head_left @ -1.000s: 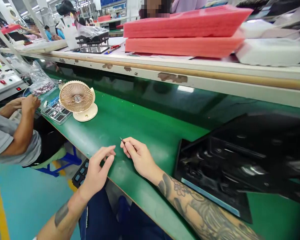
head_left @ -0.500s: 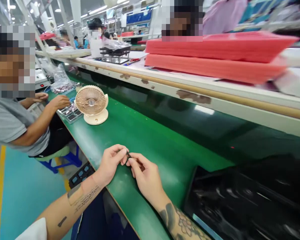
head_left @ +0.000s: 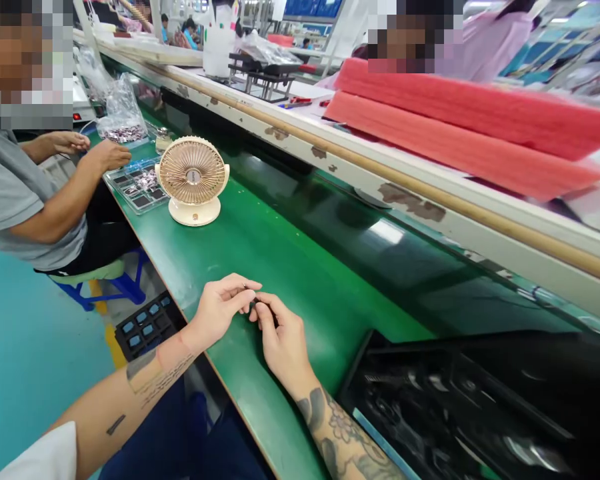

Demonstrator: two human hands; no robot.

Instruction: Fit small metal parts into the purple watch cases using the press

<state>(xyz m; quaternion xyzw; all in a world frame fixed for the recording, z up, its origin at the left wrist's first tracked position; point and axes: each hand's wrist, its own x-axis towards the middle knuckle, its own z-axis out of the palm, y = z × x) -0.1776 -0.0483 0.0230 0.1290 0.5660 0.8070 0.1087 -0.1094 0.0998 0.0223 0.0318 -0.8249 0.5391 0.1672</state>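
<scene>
Your right hand [head_left: 283, 340] is pinching a small dark piece [head_left: 253, 304] just below the frame's centre; your left hand [head_left: 221, 308] is bunching narrowly beside it, its hold unclear. Handling is seemingly continuing, the piece not yet resting on the green table [head_left: 300, 267].

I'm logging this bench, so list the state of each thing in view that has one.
Right hand: closed on a small dark item
Left hand: fingertips close to it, grip unclear
Fan: upright; whether running, cannot tell
Clear tray: holding small parts
Clear bag: holding more small parts
Compartmented black tray: partly filled with blue pieces
Red slabs: stacked
</scene>
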